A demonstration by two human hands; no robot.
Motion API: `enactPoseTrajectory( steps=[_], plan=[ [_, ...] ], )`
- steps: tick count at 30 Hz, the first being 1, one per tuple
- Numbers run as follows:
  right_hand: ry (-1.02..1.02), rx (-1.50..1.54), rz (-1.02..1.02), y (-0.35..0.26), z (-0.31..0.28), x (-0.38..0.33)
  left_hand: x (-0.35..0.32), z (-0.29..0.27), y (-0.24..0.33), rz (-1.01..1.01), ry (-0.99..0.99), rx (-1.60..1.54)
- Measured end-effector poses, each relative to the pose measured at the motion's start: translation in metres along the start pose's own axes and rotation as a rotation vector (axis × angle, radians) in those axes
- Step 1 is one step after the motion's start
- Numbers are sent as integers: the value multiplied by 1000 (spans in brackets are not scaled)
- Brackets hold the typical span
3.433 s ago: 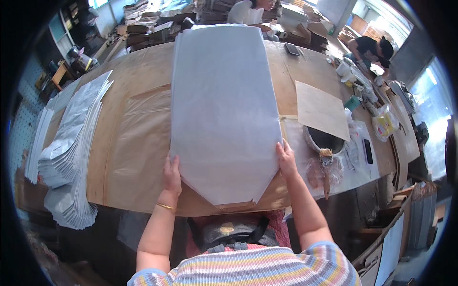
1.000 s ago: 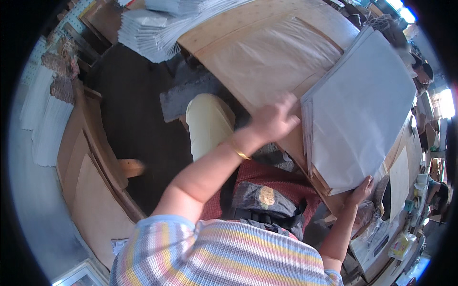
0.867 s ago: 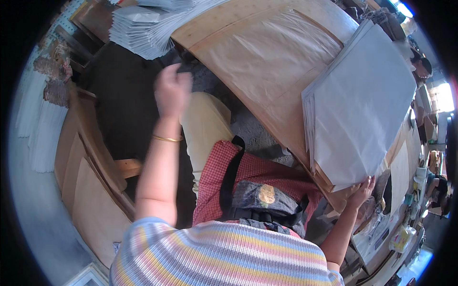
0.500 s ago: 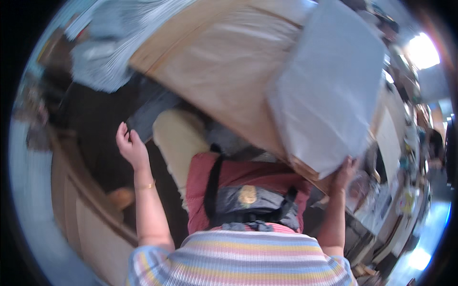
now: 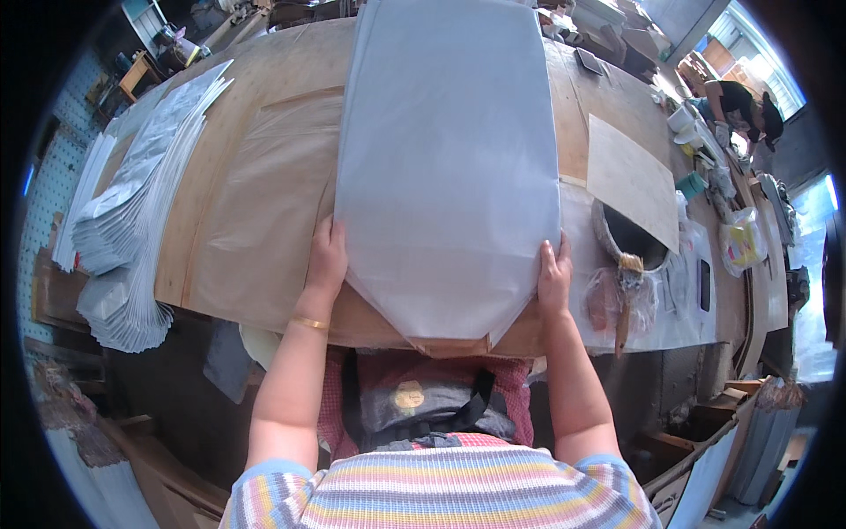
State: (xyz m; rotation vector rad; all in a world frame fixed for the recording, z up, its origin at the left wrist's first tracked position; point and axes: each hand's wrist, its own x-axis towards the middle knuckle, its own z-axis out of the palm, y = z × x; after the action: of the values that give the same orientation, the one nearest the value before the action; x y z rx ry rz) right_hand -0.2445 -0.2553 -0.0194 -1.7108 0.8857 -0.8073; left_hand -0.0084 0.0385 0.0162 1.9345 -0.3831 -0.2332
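Back from ten o'clock, the left hand (image 5: 327,261) is mirroring the right hand (image 5: 554,275), equally near, fingers slightly bent and touching opposite edges, grip unclear, while the white paper stack (image 5: 449,167) is stretching lengthwise between them toward twelve o'clock.

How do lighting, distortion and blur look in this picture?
Head view: daylight glares through the opening at upper right; the table curves at its edges; black vignetting rims the picture; white sheets, left hand and right hand show no motion blur.
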Motion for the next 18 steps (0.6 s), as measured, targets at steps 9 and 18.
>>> enactPoseTrajectory(
  steps=[9,18],
  plan=[
    [-11,-139,-85,-16,-4,-34,-45,-30,10,249,77,331],
    [-5,-718,-468,-76,6,-37,-37,-60,37,-446,-111,-553]
  ],
)
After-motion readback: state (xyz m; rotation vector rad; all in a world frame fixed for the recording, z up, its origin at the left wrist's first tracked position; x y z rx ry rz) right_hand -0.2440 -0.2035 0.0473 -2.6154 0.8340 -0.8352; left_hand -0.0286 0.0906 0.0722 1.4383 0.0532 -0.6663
